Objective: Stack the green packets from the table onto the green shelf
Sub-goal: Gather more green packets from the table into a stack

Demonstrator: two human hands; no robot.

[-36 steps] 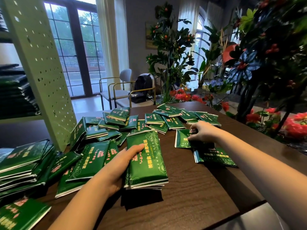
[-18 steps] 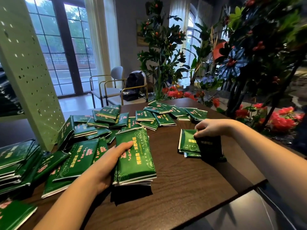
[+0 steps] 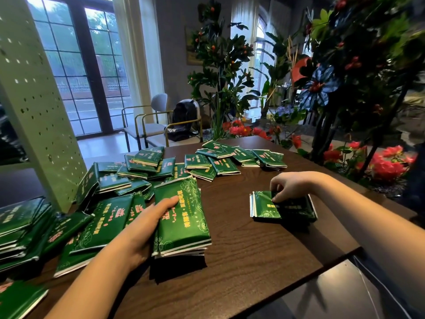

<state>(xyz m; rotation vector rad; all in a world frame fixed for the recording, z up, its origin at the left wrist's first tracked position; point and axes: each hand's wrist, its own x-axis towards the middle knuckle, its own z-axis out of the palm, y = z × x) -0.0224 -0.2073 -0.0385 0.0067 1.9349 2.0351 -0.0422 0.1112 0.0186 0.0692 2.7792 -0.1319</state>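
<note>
From the head camera, we have the left hand (image 3: 147, 226) on the near pile (image 3: 184, 222), thumb laid across its top face and fingers tucked out of sight at its left edge, so we read that as a grip on the pile; the right hand (image 3: 292, 185) is curled, fingertips pinching the top of the small pile (image 3: 271, 207) out on the right of the table (image 3: 253, 261); both piles lie flat on the wood, well apart; loose packets (image 3: 220, 164) lie scattered and overlapping across the far side; stacked packets (image 3: 20, 217) sit at the left edge, near the shelf post (image 3: 34, 111); the shelf boards are mostly out of frame.

The step, as we judge it, is bringing the small pile over to the near one before a carry to the shelf. To do it well, we want the right fingers under the whole small pile, not just its top packet; these glossy wrappers look slippery and may slide apart. We would square the edges against the table, lift the left thumb clear, land the pile aligned, then clamp from above.
</note>
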